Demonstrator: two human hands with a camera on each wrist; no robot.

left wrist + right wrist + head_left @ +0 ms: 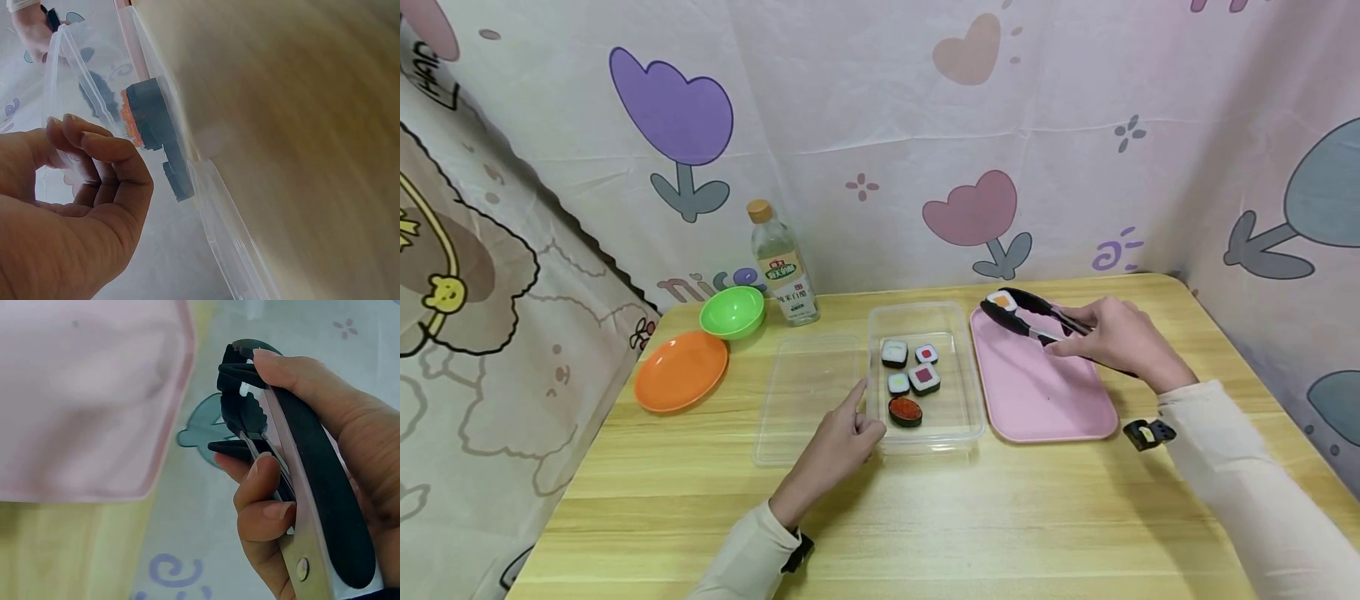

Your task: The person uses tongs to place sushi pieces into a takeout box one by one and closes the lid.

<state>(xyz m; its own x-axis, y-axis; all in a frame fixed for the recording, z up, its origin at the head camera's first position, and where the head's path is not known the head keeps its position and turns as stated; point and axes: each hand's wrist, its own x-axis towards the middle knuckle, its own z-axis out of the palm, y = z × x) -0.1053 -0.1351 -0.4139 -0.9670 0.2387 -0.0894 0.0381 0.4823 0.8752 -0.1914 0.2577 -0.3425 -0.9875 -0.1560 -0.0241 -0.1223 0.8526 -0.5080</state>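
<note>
My right hand (1078, 333) grips black tongs (1037, 317). Their tips pinch an orange-topped sushi piece (1001, 300) over the far left corner of a pink tray (1045, 392). In the right wrist view the fingers (262, 487) curl round the tongs' handles (312, 475); the sushi is not seen there. My left hand (850, 425) rests against the front left corner of a clear plastic container (925, 310), index finger stretched along its wall. Several sushi pieces lie inside, and a red-topped roll (906, 410) (147, 119) is nearest the hand (81, 187).
A clear lid (805, 392) lies left of the container. An orange plate (681, 371), a green bowl (732, 311) and a vinegar bottle (782, 267) stand at the back left. A small black and yellow item (1148, 433) lies by my right sleeve. Cloth walls enclose the table.
</note>
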